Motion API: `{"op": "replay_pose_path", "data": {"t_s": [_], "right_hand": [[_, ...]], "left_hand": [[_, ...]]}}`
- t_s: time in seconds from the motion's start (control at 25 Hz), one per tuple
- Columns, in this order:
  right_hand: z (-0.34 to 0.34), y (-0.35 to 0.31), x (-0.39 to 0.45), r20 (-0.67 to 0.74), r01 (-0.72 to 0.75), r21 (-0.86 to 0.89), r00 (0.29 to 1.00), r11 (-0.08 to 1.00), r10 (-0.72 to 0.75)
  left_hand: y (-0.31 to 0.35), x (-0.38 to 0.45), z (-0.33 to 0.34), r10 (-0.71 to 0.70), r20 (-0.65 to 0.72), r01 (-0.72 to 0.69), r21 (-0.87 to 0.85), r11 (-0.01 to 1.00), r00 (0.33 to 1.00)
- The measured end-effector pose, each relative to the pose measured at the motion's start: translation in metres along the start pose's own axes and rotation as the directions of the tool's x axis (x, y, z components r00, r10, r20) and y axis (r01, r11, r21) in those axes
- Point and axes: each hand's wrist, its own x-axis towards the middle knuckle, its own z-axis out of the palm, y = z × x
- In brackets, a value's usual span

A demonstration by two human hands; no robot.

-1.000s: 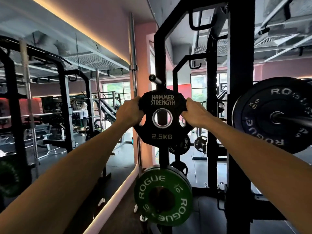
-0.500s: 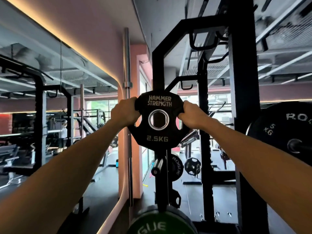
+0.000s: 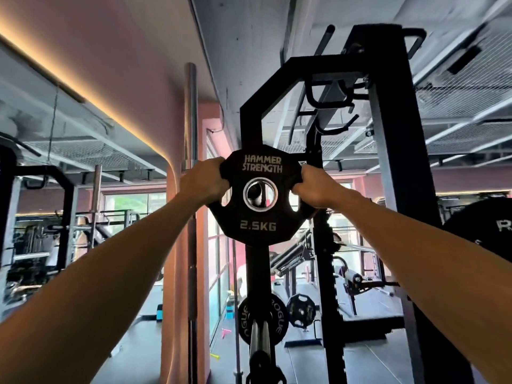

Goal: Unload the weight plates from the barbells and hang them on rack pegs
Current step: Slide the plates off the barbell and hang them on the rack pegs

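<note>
- Both hands hold one plate: left hand (image 3: 204,180) has its grip on the left edge of the small black plate (image 3: 259,195), right hand (image 3: 315,187) has its grip on the right edge, fingers curled round the rim near the side cutouts.
- Plate marked 2.5KG, held upright at arm's length, face to the camera, in front of the black rack post (image 3: 250,126).
- Through the plate's centre hole a light rounded end shows, likely the tip of a rack peg (image 3: 256,195); whether the plate is already on it or just in front, cannot tell.
- Step in hand, as judged: hanging this plate on an upper peg of the rack.
- Next move calls for keeping the hole lined up with the peg, pushing the plate straight back till it seats against the post, then letting go with both hands.
- Risk: plate tilts and the hole catches on the peg tip.
- Lower on the same post a second peg (image 3: 260,340) sticks toward the camera, with a black Rogue plate (image 3: 278,321) behind it.
- Far right, part of a big black plate (image 3: 482,227) shows at the frame edge.
</note>
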Motion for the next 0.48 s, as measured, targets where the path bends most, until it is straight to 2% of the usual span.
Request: {"op": "replay_pose_path", "data": {"t_s": [0.28,0.48], "right_hand": [[0.03,0.021,0.063,0.018,-0.022,0.022,1.0,1.0,0.021],[0.065,0.044,0.102,-0.024,0.009,-0.017,1.0,1.0,-0.01]], "left_hand": [[-0.029,0.051,0.036,0.03,-0.004,-0.03,-0.001,1.0,1.0],[-0.056,0.078,0.082,0.018,-0.01,-0.018,0.008,1.0,1.0]]}}
